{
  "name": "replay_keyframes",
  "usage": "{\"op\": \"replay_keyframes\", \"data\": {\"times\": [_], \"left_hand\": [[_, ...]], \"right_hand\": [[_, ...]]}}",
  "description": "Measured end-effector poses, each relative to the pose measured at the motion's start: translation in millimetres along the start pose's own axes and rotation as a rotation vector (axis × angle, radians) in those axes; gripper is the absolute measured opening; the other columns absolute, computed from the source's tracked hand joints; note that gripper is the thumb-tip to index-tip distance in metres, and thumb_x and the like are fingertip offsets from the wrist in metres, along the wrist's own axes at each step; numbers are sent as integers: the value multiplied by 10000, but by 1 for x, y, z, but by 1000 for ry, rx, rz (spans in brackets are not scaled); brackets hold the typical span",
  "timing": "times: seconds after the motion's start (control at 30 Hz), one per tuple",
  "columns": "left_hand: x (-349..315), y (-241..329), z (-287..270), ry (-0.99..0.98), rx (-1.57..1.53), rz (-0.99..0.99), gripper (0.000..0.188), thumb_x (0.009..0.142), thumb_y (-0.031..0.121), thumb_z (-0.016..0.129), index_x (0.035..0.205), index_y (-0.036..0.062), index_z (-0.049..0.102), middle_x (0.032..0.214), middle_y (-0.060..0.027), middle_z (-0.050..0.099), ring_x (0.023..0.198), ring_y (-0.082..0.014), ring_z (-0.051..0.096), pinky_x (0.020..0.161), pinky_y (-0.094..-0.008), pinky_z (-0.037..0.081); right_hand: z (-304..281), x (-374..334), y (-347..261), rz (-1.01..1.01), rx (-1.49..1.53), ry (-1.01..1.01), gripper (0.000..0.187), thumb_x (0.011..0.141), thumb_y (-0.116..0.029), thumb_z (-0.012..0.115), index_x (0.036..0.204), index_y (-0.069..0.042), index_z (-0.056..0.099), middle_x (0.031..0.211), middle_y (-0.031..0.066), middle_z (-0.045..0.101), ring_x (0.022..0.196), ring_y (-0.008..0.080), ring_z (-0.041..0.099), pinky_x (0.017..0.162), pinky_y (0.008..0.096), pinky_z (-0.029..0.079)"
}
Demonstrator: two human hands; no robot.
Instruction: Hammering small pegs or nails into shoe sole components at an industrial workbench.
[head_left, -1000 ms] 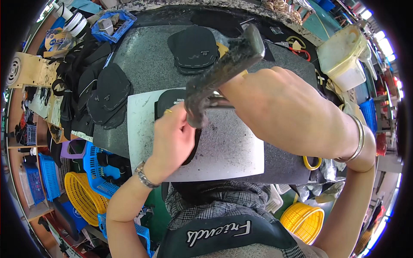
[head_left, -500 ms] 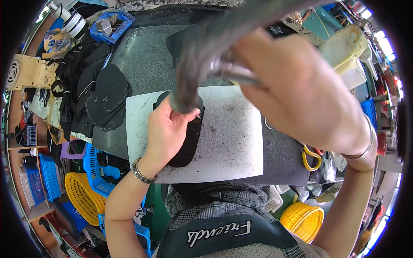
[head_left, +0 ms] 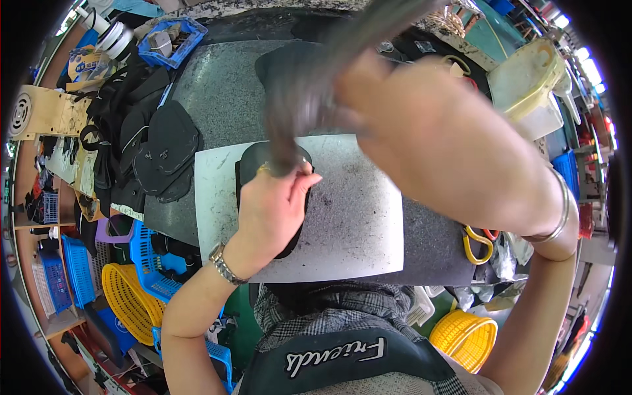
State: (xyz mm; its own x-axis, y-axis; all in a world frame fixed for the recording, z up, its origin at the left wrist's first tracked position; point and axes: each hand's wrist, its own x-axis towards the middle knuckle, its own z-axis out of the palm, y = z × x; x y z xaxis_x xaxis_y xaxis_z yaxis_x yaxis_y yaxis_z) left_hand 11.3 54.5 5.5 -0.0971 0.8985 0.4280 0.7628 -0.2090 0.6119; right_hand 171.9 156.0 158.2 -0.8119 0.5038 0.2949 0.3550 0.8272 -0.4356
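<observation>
My right hand (head_left: 447,138), smeared by motion, is wrapped round a dark hammer (head_left: 296,99) that slants across the view. The hammer's lower end is just above my left hand (head_left: 271,204). The left fingers are pressed together over a black rounded flat piece (head_left: 253,158); what they pinch, if anything, is hidden under the hammer. That black piece lies on a white board (head_left: 359,224) speckled with dark marks. My left palm and wrist cover much of the piece.
Black cut pieces (head_left: 168,145) are stacked at the left. A blue crate (head_left: 172,41) stands far left. Yellow-handled scissors (head_left: 477,245) lie right of the board, with a cream plastic container (head_left: 526,79) farther back. Yellow baskets (head_left: 464,339) and blue baskets (head_left: 155,263) stand below table level.
My left hand has turned and shifted slightly right, its thumb now pointing right. The hammer and my right hand have moved a little left, still blurred.
</observation>
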Motion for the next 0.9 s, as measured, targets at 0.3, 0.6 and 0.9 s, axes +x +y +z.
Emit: {"op": "replay_keyframes", "data": {"times": [0.3, 0.6, 0.9], "left_hand": [[7, 6, -4, -56, -196, -283, 119, 813, 40, 700, 837, -9, 595, 800, -77, 642, 763, -135, 669, 648, -254, 511], [11, -12, 1, -11, -518, -432, 83, 850, -9, 649, 885, -25, 575, 784, -49, 652, 744, -110, 648, 647, -231, 502], [9, -32, 14, 56, -574, -449, 49, 845, -35, 621, 835, -15, 578, 803, -72, 655, 689, -100, 629, 613, -245, 489]], "right_hand": [[2, -7, 22, -141, -120, -120, 446, 734, 29, 573, 1166, 14, 462, 633, 145, 559, 553, 337, 576, 522, 378, 478], [-9, -1, 13, 2, -76, -59, 377, 742, 26, 557, 1115, -4, 509, 594, 156, 545, 551, 347, 586, 492, 403, 463], [8, -10, 21, -88, -266, -284, 349, 742, 23, 564, 1089, 23, 531, 700, 167, 568, 576, 336, 581, 534, 373, 440]]}}
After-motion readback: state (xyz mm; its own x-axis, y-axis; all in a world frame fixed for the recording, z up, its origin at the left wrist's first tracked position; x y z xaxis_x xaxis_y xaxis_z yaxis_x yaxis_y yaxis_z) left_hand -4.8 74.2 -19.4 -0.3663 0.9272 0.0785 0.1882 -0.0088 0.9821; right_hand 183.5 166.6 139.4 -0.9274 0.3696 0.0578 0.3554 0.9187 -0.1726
